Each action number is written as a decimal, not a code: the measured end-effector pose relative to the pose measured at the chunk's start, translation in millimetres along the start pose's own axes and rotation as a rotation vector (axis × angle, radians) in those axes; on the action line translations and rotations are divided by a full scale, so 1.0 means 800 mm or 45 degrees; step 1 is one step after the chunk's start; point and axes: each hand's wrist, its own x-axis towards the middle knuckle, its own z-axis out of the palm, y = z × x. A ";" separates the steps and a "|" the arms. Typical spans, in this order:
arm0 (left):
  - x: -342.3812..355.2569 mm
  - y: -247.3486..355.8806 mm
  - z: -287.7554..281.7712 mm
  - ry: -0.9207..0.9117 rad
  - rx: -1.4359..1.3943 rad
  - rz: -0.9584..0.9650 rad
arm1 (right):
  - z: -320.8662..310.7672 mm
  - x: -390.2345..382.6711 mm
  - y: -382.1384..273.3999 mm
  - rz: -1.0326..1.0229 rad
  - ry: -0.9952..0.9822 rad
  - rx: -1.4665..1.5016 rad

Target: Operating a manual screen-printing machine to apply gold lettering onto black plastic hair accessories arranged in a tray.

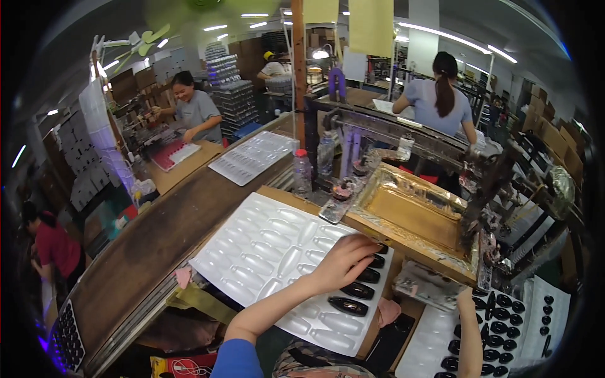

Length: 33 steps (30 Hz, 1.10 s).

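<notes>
My left hand (pixel 350 259) bends over the right side of a white moulded tray (pixel 252 236), its fingers drawn together at a black bottle-shaped piece (pixel 380 249). Several glossy black pieces, such as this black piece with a small gold mark (pixel 348 306), lie in the hollows along that side. The other hollows in view hold none. My right hand (pixel 465 295) is at the lower edge of a printing frame with a golden screen (pixel 409 214). Its fingers are hidden there, beside a smeared printing fixture (pixel 428 286).
A second white tray with black pieces (pixel 498 327) lies at the lower right. Behind the frame stands a metal press arm (pixel 409 129). A red-capped bottle (pixel 302 170) is near the tray's far edge. A brown conveyor belt (pixel 157 236) runs along the left. Several people work farther off.
</notes>
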 end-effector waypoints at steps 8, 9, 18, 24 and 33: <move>-0.005 -0.106 0.153 -0.262 -0.359 -0.169 | -0.014 0.020 -0.006 0.327 0.156 -0.016; -0.006 -0.110 0.175 -0.273 -0.391 -0.156 | -0.035 0.016 -0.022 0.355 0.153 -0.039; 0.021 -0.211 0.182 -0.243 -1.125 -0.418 | -0.158 0.039 -0.116 0.545 0.065 0.697; 0.028 -0.270 0.155 -0.181 -1.494 -0.651 | -0.126 0.120 -0.166 0.424 -0.258 0.791; -0.068 -0.243 0.020 0.374 -0.606 -1.269 | -0.124 0.136 -0.172 0.180 -0.336 0.527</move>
